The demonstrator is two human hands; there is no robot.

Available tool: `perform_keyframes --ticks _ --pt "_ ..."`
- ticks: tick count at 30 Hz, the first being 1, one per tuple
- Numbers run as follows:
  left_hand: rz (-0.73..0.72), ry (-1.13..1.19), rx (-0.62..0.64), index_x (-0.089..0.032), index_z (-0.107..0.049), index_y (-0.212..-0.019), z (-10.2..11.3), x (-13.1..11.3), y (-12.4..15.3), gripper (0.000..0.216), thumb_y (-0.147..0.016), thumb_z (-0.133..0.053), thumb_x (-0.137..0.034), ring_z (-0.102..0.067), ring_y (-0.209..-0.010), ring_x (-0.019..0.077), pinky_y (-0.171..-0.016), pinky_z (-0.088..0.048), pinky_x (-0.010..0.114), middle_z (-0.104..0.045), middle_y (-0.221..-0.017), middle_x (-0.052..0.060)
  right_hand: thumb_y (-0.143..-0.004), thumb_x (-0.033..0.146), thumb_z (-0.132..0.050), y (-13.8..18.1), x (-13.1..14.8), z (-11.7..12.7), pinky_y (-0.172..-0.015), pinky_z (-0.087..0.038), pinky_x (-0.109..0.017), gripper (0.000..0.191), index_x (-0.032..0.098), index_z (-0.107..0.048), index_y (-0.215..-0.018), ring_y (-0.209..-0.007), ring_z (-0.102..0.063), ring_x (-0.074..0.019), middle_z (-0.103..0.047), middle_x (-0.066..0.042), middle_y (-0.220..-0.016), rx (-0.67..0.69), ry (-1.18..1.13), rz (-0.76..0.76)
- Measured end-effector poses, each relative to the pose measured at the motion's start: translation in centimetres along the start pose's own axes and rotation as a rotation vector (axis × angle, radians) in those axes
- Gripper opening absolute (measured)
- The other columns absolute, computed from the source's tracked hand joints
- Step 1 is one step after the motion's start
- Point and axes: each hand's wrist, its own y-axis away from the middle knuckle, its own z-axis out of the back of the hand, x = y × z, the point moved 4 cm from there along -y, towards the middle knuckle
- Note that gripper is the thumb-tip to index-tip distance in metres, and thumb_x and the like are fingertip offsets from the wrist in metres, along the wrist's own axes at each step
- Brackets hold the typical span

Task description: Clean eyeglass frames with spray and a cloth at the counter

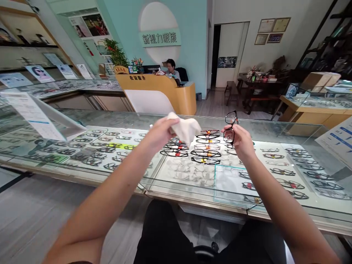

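My left hand (161,132) pinches a white cloth (186,128), which hangs loosely from the fingers above the glass counter. To the right, my right hand (242,139) holds a pair of black-framed eyeglasses (230,126) turned upright, one lens above the other. Cloth and eyeglasses are apart. Below and between my hands, several dark eyeglass frames (205,153) with small red and yellow tags lie in a column on the counter. My left hand hides part of the rows behind it.
The glass display counter (181,189) spans the view before my knees, with rows of eyeglasses inside. Sign stands rise at the left (41,113) and right (339,141). A person (172,68) sits behind a wooden reception desk (154,88). A teal-edged tray (227,183) lies near the front edge.
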Motion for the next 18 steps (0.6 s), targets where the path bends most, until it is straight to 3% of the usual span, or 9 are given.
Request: perform_keyframes --ticks 3,7,12,18 --pt "-0.013 0.007 0.175 -0.017 -0.068 -0.092 -6.7 2.2 -0.9 0.047 -0.069 -0.093 -0.049 -0.070 -0.082 0.0200 -0.078 -0.060 0.032 -0.072 -0.084 0.003 -0.090 0.055 -0.077 -0.5 -0.1 0.5 -0.079 -0.052 -0.034 0.031 0.025 -0.083 -0.095 -0.086 -0.069 -0.0215 -0.083 -0.006 -0.094 -0.020 -0.012 0.019" --pt "-0.217 -0.035 0.206 -0.016 -0.068 -0.092 -11.5 4.9 -1.4 0.049 -0.075 -0.090 -0.056 -0.064 -0.080 0.0170 -0.073 -0.051 0.027 -0.071 -0.087 0.002 -0.089 0.055 -0.077 -1.2 -0.3 1.1 -0.083 -0.052 -0.035 0.031 0.025 -0.083 -0.093 -0.086 -0.067 -0.0213 -0.082 -0.006 -0.095 -0.067 -0.018 0.048" --pt "-0.172 0.025 0.241 -0.014 -0.072 -0.110 -12.5 8.2 -1.1 0.056 -0.083 -0.085 -0.061 -0.069 -0.090 0.0209 -0.081 -0.055 0.030 -0.079 -0.103 0.008 -0.091 0.056 -0.077 -1.2 -0.6 1.1 -0.086 -0.051 -0.036 0.032 0.025 -0.082 -0.095 -0.089 -0.066 -0.0221 -0.081 -0.004 -0.094 -0.086 -0.007 0.039" --pt "-0.166 -0.001 0.356 -0.014 -0.072 -0.123 -12.6 9.7 0.5 0.057 -0.088 -0.084 -0.058 -0.074 -0.106 0.0264 -0.089 -0.057 0.032 -0.080 -0.118 0.013 -0.096 0.053 -0.073 -0.3 -0.8 0.1 -0.095 -0.050 -0.038 0.028 0.026 -0.082 -0.098 -0.097 -0.068 -0.0232 -0.083 -0.004 -0.100 -0.065 0.024 0.037"
